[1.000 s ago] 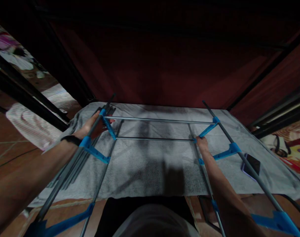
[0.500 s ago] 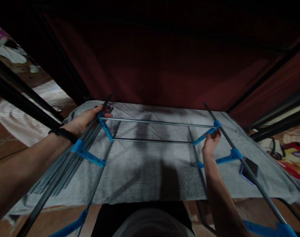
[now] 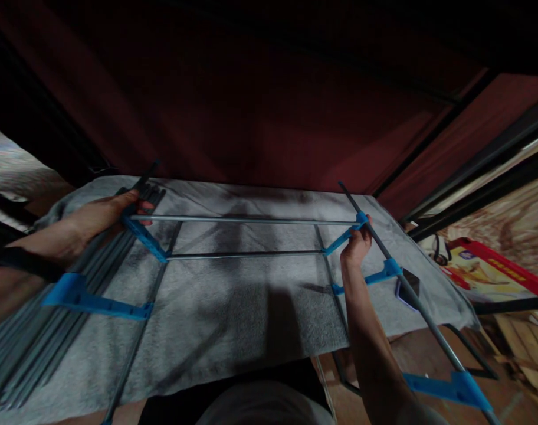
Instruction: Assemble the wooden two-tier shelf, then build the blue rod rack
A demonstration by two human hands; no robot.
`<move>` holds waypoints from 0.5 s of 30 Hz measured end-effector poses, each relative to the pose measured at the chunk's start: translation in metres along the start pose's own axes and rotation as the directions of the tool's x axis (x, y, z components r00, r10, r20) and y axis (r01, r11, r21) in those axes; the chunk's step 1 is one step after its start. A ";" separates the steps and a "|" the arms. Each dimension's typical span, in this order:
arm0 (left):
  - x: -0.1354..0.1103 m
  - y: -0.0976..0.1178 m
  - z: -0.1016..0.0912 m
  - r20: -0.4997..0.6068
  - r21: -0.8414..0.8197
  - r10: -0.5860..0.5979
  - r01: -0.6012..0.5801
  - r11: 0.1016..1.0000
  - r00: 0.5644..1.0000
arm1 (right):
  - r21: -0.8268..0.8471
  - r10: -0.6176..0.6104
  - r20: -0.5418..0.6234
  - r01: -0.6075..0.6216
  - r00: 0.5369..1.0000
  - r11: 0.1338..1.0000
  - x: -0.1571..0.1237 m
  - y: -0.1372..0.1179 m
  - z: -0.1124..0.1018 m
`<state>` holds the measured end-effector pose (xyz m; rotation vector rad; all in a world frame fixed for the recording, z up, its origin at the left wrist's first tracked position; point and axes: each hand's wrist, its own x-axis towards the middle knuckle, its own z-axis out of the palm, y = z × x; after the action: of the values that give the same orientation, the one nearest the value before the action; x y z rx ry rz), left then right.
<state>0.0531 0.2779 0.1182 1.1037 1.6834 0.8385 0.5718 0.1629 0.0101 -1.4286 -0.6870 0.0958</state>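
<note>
A frame of grey metal tubes joined by blue plastic connectors stands before me, with two crossbars linking its sides. My left hand (image 3: 112, 212) is closed around the far left blue connector (image 3: 147, 241) and its tube, fingers curled over the top. On the other side, my right hand (image 3: 357, 243) grips the far right blue connector (image 3: 340, 239) from below, near the end of the upper crossbar (image 3: 246, 220). The lower crossbar (image 3: 246, 255) runs between the same two connectors. Nearer me are another left connector (image 3: 98, 302) and another right connector (image 3: 381, 274).
A bundle of loose grey tubes (image 3: 65, 330) lies on the grey cloth (image 3: 233, 307) at left. A phone (image 3: 408, 289) rests at right behind a tube. Beyond the cloth hangs a dark red curtain (image 3: 251, 130). A red and yellow package (image 3: 490, 268) sits far right.
My view has swung to the right, so the frame and cloth appear further left. Both hands keep their holds on the same connectors.
</note>
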 end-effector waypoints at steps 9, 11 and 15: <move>-0.001 0.000 -0.002 -0.029 0.109 -0.095 0.098 0.989 0.995 | -0.035 -0.013 0.010 0.014 1.000 0.999 -0.001 0.001 -0.001; 0.002 -0.001 -0.003 -0.027 0.156 -0.071 0.075 0.985 0.997 | -0.042 -0.007 0.009 0.008 1.000 0.999 -0.001 0.001 -0.001; 0.000 0.000 -0.002 0.021 0.059 -0.022 0.021 0.998 1.000 | -0.058 -0.031 0.008 0.031 0.999 0.998 0.000 0.000 -0.001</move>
<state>0.0511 0.2776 0.1185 1.1290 1.7088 0.7652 0.5718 0.1622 0.0101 -1.4738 -0.7227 0.0571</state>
